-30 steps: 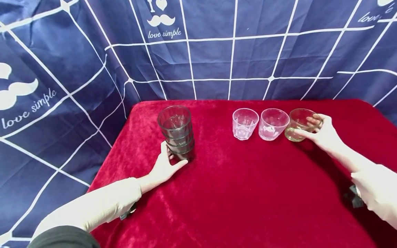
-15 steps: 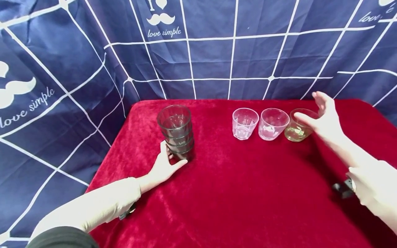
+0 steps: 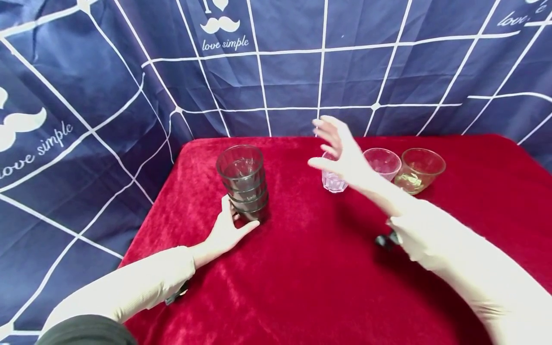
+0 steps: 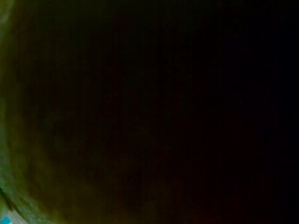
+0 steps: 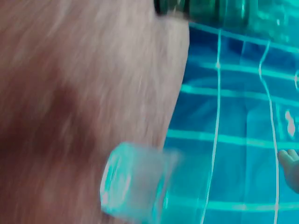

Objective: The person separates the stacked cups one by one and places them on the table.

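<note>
In the head view a stack of dark grey glasses (image 3: 242,182) stands upright at left on the red cloth. My left hand (image 3: 227,232) holds it low, thumb in front and fingers partly hidden behind the base. Farther right, my right hand (image 3: 340,151) hangs with spread fingers over a clear glass (image 3: 334,183), holding nothing and covering much of it. That clear glass (image 5: 133,184) appears blurred in the right wrist view, with the dark stack (image 5: 224,10) along the top. A second clear glass (image 3: 381,163) is partly behind my right forearm. The left wrist view is nearly black.
A yellowish-green glass (image 3: 420,170) stands at the right end of the row. Red velvety cloth (image 3: 297,268) covers the table. A blue curtain with white grid lines (image 3: 293,81) hangs behind and to the left.
My right hand has let go of the yellowish-green glass, lifted, and swung left to the leftmost clear glass. My left hand and the dark stack have stayed put.
</note>
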The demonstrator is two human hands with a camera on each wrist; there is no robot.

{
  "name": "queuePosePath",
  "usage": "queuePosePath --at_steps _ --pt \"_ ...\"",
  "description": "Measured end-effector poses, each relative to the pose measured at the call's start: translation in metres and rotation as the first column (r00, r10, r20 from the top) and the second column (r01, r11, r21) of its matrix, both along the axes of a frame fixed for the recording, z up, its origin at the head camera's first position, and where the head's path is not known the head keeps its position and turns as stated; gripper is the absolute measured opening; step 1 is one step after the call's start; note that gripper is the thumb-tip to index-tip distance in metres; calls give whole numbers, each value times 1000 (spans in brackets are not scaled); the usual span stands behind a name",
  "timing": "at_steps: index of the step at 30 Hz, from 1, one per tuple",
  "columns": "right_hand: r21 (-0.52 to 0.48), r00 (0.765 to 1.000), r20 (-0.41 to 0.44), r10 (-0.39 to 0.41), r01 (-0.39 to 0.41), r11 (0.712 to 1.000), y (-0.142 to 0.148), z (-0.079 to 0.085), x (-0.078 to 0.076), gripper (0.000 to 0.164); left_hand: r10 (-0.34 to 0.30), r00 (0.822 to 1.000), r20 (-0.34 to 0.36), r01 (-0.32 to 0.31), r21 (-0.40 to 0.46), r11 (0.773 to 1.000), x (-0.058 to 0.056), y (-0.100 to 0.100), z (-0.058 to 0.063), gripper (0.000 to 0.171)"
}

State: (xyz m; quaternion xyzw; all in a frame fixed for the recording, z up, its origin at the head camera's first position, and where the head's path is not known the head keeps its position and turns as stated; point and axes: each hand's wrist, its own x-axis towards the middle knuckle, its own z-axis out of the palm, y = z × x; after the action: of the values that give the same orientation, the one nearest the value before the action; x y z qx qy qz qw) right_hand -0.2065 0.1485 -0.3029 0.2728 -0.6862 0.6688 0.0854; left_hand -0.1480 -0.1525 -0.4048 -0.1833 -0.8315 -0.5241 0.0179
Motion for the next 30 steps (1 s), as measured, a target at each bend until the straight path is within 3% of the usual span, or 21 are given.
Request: queuePosePath --at_steps 2,9,19,30 --pt "34 999 -5 54 -54 998 -18 -3 -1 84 -3 1000 -1 3 -3 1000 0 0 0 77" --pt "151 988 10 156 -156 976 -63 -18 -3 86 0 1000 -6 0 8 1000 -19 -7 -34 85" --pt "151 988 41 152 -156 976 -97 -26 -5 85 -5 999 -47 6 7 1000 -19 -9 -37 84" --pt "103 983 -63 175 -168 980 -114 -38 -3 82 5 998 -57 -5 6 1000 -19 -9 -37 84"
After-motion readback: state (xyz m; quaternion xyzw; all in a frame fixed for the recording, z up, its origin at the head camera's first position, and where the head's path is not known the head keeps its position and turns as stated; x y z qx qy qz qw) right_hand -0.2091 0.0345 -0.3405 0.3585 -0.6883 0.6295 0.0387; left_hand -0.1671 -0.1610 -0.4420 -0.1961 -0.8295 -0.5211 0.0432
